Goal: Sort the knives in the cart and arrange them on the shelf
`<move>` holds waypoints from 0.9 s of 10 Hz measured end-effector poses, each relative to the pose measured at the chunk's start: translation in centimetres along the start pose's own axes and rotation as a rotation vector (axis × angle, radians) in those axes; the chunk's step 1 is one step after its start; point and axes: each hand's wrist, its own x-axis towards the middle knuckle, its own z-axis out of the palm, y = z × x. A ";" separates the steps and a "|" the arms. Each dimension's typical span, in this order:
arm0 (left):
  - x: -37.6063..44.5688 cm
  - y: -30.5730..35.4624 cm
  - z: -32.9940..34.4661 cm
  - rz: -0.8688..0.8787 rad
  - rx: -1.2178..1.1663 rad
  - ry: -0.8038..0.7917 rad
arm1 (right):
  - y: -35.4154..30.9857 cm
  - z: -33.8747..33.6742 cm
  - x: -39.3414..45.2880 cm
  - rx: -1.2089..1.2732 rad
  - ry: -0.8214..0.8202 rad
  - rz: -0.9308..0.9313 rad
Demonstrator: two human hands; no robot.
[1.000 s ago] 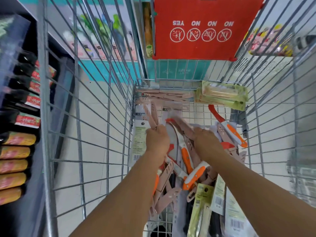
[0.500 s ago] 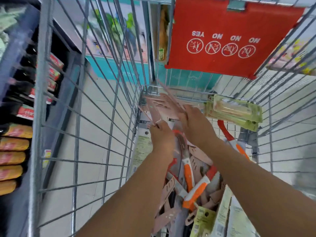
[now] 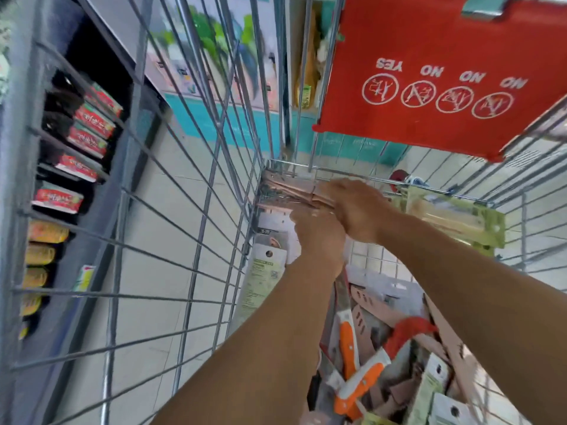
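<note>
Clearly the sorting step is in hand, and nothing has gone to the shelf (image 3: 76, 185) yet, as far as the view shows. Both hands reach to the far left corner of the cart (image 3: 190, 240), where a flat pile of pinkish-brown knife packs (image 3: 291, 188) lies against the wire wall. The right hand (image 3: 352, 204) lies on top of this pile with its fingers rather straight, so it seems to press or push the packs and not to clench them. The left hand (image 3: 319, 234) is just under and beside the right one, touching the near edge of the same pile; its fingers are hidden from the camera, so one cannot tell if it grasps a pack or only supports it. To the right of the hands a bundle of green knife packs (image 3: 454, 219) rests at the far end of the cart. Nearer to the person, below both forearms, many loose knives are mixed, among them the orange-handled knives (image 3: 349, 342) and more brown packs. The next move probably calls for squaring the brown pile in the corner, then going back to the mixed heap for another pack of the same kind, with care for the blades.
</note>
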 end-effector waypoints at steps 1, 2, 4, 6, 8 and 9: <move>-0.7 -0.4 -0.1 0.032 0.131 0.010 | -0.2 0.3 -0.4 -0.044 -0.109 -0.026; -0.8 -0.7 -0.4 0.113 0.291 -0.082 | -0.3 0.5 -0.9 -0.050 -0.163 0.003; -2.6 -1.7 -2.9 0.360 0.808 -0.172 | -1.0 1.1 -3.5 0.016 0.000 0.080; -6.3 -5.6 -6.8 0.556 1.203 -0.147 | -3.8 3.5 -10.2 0.228 0.119 0.214; -11.0 -9.9 -10.3 0.545 1.404 -0.191 | -7.4 6.8 -18.1 0.266 0.085 0.377; -12.5 -12.0 -11.5 0.574 1.442 -0.179 | -9.2 7.9 -21.1 0.258 0.068 0.443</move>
